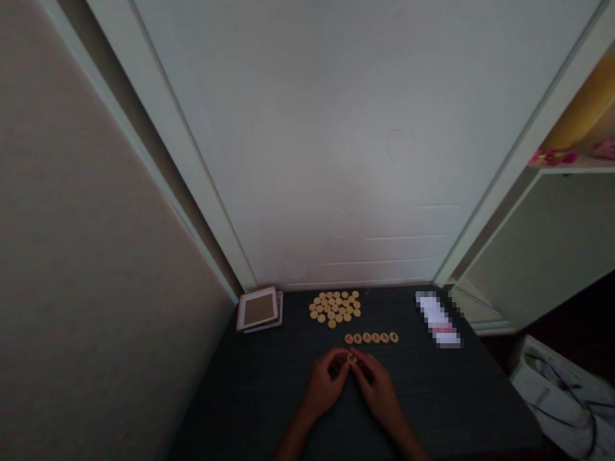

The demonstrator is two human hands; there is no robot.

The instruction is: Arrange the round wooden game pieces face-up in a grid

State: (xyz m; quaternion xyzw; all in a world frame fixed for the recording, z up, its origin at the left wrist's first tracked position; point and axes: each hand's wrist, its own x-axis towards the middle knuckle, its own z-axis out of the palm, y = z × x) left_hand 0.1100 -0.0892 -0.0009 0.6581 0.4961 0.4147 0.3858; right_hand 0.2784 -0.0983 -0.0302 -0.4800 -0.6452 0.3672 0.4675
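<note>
Left hand [327,382] and right hand [378,384] meet above the near part of the dark bench [240,403], fingers curled inward, pinching one small round game piece [352,359] between the thumbs and fingertips of both. That piece sits right at the fingertips; its marking is too small to read. Just beyond the hands, slightly to the right, a row of six marked discs [375,338] lies face up, some marks red and others dark. Farther back, a loose cluster of plain pale discs [335,308] spreads over the bench, close together. Well to the left lie two stacked flat frames [260,310]; well to the right, a pixelated pale rectangle [435,317].
</note>
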